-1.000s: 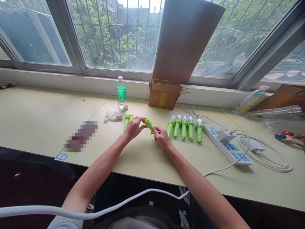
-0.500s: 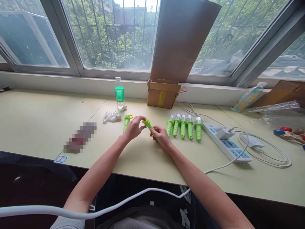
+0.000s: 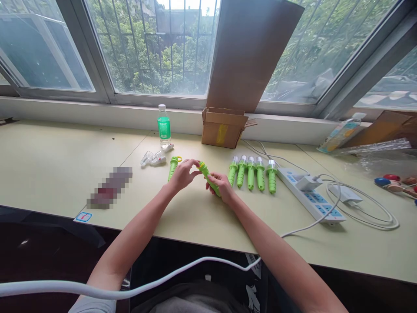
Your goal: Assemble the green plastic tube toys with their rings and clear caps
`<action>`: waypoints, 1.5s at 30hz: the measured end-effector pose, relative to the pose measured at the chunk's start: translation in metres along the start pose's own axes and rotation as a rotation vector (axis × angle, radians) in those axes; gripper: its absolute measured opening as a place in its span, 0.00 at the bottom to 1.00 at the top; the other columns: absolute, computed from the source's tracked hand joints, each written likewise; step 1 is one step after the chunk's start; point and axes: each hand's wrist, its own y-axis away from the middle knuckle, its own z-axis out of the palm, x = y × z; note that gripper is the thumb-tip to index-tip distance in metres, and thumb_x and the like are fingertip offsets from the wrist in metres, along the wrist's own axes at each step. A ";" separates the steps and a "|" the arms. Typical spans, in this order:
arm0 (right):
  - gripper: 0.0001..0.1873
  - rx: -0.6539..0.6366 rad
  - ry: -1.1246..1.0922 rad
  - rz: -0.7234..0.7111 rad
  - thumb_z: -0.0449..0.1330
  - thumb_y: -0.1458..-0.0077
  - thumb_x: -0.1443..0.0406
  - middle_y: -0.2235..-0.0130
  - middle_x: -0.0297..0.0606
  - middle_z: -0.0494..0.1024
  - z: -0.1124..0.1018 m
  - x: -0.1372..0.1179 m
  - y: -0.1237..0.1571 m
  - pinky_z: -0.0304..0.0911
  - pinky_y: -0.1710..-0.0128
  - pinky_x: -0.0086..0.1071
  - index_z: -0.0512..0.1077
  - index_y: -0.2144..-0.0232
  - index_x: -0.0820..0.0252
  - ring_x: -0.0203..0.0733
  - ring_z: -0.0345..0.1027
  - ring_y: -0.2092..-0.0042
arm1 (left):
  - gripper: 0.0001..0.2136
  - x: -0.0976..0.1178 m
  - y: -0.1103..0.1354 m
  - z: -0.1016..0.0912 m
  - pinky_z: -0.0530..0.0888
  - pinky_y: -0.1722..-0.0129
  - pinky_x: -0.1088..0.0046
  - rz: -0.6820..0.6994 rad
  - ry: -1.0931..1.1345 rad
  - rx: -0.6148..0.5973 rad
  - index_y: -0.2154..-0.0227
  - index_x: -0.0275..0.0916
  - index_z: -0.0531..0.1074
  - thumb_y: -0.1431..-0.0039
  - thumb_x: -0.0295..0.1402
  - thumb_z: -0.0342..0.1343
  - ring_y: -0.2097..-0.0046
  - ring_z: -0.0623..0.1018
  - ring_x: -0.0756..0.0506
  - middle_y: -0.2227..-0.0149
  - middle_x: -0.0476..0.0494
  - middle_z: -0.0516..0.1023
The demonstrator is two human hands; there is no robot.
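A green ridged, torch-like handle (image 3: 209,176) with a yellow ring at its upper end is held at a slant above the table. My right hand (image 3: 222,186) is closed round its lower part. My left hand (image 3: 183,173) pinches the yellow end between thumb and fingers. Partly hidden behind my left hand lies another green handle (image 3: 173,167) with a yellow loop at its top. Several clear plastic caps (image 3: 158,158) lie beyond it to the left. To the right, several green handles with clear caps (image 3: 250,173) lie in a row.
A water bottle (image 3: 164,128) and a small cardboard box (image 3: 223,129) stand near the window. A white power strip (image 3: 311,196) with plugs and cables lies at right. A white cable (image 3: 169,274) crosses in front of my lap. A blurred object (image 3: 110,189) lies at left.
The held handle has shifted and turned slightly, with more of its lower end showing past my right hand. Both hands keep nearly the same place.
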 end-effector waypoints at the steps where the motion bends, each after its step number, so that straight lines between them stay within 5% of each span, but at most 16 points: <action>1: 0.17 -0.005 -0.002 0.010 0.59 0.52 0.52 0.80 0.34 0.73 0.000 0.000 0.000 0.49 0.87 0.27 0.70 0.70 0.61 0.32 0.58 0.85 | 0.07 0.000 0.000 0.000 0.74 0.56 0.62 0.004 0.000 0.002 0.65 0.40 0.67 0.46 0.31 0.59 0.54 0.76 0.46 0.55 0.46 0.77; 18: 0.20 -0.017 -0.016 -0.014 0.63 0.54 0.52 0.77 0.33 0.75 0.004 -0.005 0.001 0.51 0.88 0.26 0.66 0.65 0.59 0.32 0.60 0.85 | 0.12 -0.002 0.000 0.004 0.77 0.63 0.68 0.049 0.097 0.051 0.60 0.40 0.67 0.47 0.33 0.60 0.56 0.76 0.46 0.58 0.44 0.76; 26: 0.19 -0.042 0.052 -0.029 0.59 0.51 0.50 0.78 0.34 0.71 0.003 -0.010 0.004 0.55 0.83 0.27 0.72 0.75 0.61 0.32 0.62 0.80 | 0.09 -0.005 0.000 0.004 0.77 0.63 0.68 0.028 0.095 0.037 0.63 0.40 0.68 0.47 0.32 0.59 0.56 0.76 0.47 0.58 0.44 0.76; 36: 0.19 -0.027 0.033 0.012 0.59 0.52 0.50 0.80 0.33 0.71 0.001 -0.006 0.002 0.51 0.87 0.27 0.71 0.70 0.62 0.31 0.58 0.85 | 0.07 -0.002 0.001 0.004 0.77 0.62 0.66 -0.003 0.099 0.011 0.67 0.39 0.68 0.46 0.34 0.59 0.56 0.76 0.46 0.57 0.43 0.76; 45: 0.21 -0.014 -0.006 0.049 0.61 0.54 0.50 0.79 0.33 0.73 0.003 -0.009 0.003 0.50 0.87 0.26 0.68 0.66 0.60 0.31 0.57 0.85 | 0.15 0.000 0.001 0.003 0.77 0.62 0.67 0.026 0.131 -0.005 0.59 0.40 0.66 0.48 0.35 0.61 0.55 0.75 0.46 0.57 0.43 0.75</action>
